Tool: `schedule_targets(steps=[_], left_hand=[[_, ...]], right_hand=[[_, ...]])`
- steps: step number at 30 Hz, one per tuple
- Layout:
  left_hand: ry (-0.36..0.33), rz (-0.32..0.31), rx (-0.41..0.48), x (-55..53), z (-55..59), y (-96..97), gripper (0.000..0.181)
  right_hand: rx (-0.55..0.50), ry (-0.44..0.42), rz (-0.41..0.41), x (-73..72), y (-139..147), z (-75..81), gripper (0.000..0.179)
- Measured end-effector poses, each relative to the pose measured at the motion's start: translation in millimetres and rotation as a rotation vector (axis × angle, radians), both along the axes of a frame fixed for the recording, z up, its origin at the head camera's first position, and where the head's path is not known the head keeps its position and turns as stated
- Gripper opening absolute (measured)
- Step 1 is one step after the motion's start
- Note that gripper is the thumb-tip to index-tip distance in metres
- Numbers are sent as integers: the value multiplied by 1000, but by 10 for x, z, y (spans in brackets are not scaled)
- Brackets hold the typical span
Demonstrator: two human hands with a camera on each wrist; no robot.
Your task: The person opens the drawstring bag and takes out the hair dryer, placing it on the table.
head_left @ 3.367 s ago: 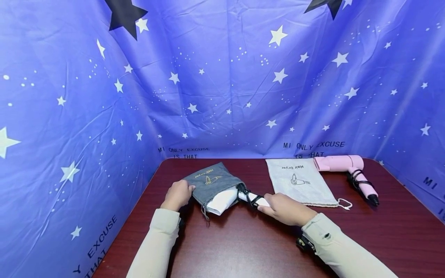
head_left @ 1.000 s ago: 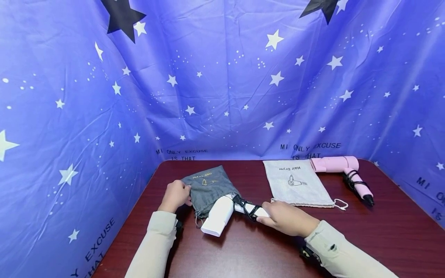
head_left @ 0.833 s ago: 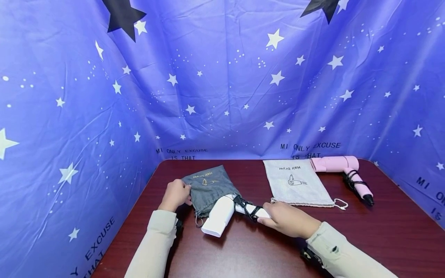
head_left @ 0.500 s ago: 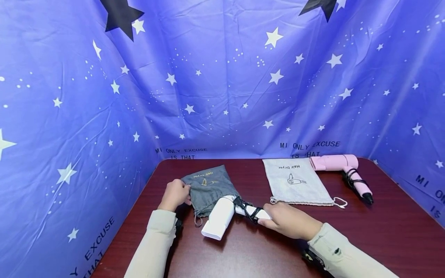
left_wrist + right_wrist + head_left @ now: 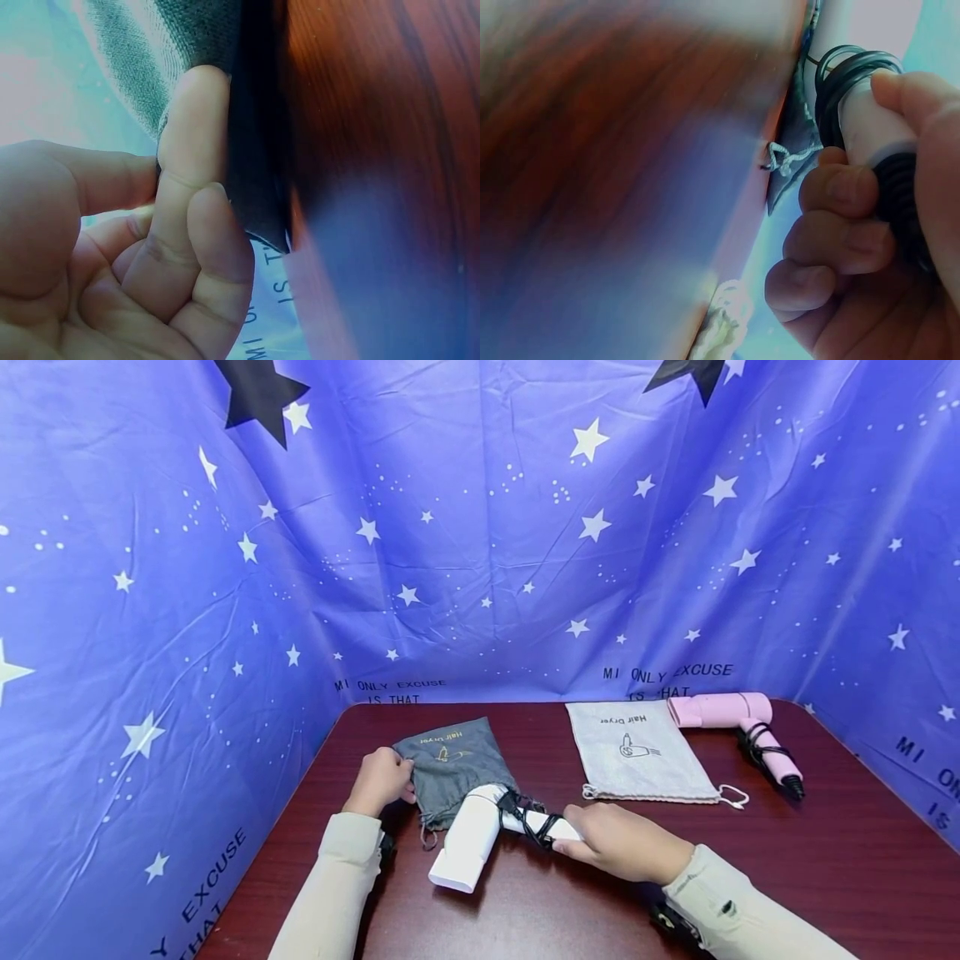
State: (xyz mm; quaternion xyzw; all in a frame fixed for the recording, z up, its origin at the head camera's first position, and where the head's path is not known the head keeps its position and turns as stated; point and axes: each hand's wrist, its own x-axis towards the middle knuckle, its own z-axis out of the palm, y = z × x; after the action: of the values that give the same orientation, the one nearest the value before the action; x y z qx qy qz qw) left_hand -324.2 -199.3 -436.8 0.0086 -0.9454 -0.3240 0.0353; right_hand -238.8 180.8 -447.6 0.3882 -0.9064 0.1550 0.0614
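My right hand grips the handle end of a white hair dryer, whose black cord is wound round the handle. In the right wrist view the fingers curl round the handle beside the cord. The dryer's nozzle points toward me, in front of the mouth of a grey drawstring bag printed "Hair Dryer". At that bag's left edge my left hand pinches the cloth between thumb and fingers, as the left wrist view shows the grey cloth close up.
A white drawstring bag lies flat at the back right of the dark red table. Beside it rests a pink hair dryer with its black cord wrapped on the handle. Blue star-printed curtains surround the table's back and sides.
The white hair dryer has come out of the grey bag's mouth toward me, its nozzle swinging nearer. My right hand moved slightly nearer with it; the left hand keeps its hold on the bag.
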Motion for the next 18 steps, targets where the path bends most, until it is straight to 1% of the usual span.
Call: schedule_targets(steps=[4,8,15,18], left_hand=[[0,0,4,-8,0,-15,37],[6,6,7,-9,-8,-25,36],[-9,23,1,-4,-28,-40,35],[-8,37,-3,-8,-25,-51,35]], right_hand=[[-2,-12,5,11,-34,11,33],[2,-5,1,34,-38,10,33],[3,30,-1,81,9,-4,33],[-8,29,-3,103,23,2,33]])
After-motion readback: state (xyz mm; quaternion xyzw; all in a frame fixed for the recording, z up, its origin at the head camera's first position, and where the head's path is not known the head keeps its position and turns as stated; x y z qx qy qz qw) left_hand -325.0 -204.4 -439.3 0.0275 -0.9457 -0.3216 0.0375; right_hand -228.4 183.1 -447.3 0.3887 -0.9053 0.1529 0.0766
